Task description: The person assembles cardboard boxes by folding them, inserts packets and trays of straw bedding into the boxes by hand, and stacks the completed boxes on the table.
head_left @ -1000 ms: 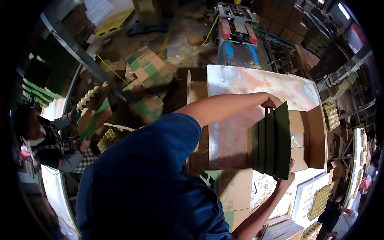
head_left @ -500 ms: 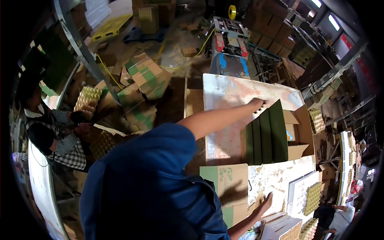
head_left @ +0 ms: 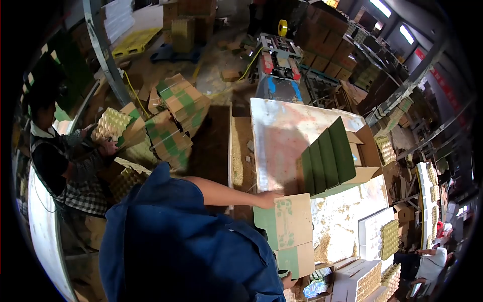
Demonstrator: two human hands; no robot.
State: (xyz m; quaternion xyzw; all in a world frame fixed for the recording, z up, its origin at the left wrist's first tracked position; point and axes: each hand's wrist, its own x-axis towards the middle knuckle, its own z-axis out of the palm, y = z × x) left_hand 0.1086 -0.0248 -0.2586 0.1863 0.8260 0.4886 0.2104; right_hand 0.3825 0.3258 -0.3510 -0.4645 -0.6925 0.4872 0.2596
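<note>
A folded-flat cardboard box (head_left: 297, 221), brown with a green band and green print, lies in front of my blue-shirted body. My left hand (head_left: 268, 199) grips its far left corner, the fingers closed at the edge. At the opposite end my right hand (head_left: 288, 281) holds the lower edge, partly hidden by the box and my body. Beyond stands an open cardboard carton (head_left: 370, 156), with upright dark green flaps (head_left: 329, 156) on its near side. It rests on a worn white tabletop (head_left: 279, 131).
To the right are a white tray (head_left: 370, 234), an egg tray (head_left: 390, 239) and a bulky box (head_left: 357, 282). At left, a co-worker (head_left: 60, 166) handles egg trays (head_left: 111, 125) beside stacked cardboard boxes (head_left: 183, 103). A taping machine (head_left: 279, 65) stands beyond the table.
My left hand has come back from beside the green flaps to the flat box's corner. My right hand has drawn back from over the tabletop to its lower edge.
</note>
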